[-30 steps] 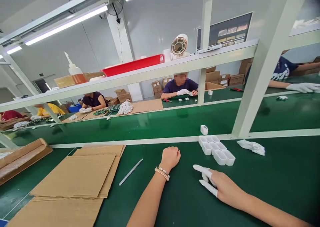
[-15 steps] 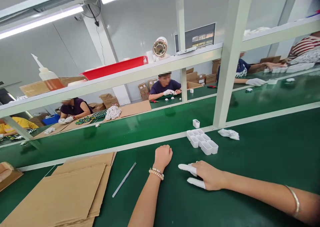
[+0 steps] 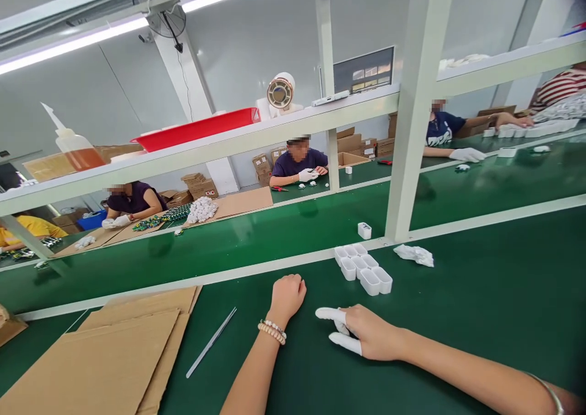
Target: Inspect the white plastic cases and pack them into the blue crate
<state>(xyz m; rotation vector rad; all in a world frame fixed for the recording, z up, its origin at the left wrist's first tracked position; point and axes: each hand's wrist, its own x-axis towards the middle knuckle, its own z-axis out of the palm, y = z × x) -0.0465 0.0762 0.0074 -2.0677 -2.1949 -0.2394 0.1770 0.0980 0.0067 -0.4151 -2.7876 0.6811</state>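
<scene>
Nothing is reading clearly here: white lettering (image 3: 438, 137) is showing on a navy shirt (image 3: 451, 124) at the right, too blurred to make out, and printed marks on the stacked cartons (image 3: 202, 188) are coming up too small.

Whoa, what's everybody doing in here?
The person wearing the camera isn't holding anything. Their left hand is curled and empty on the green worktop, with the metal tweezers and flat cardboard sheets off to its left. Their right hand, with white covers on some fingers, is also empty, near a cluster of small white open cups. Across the green strip, a person in a dark top is handling something too small to make out.
</scene>
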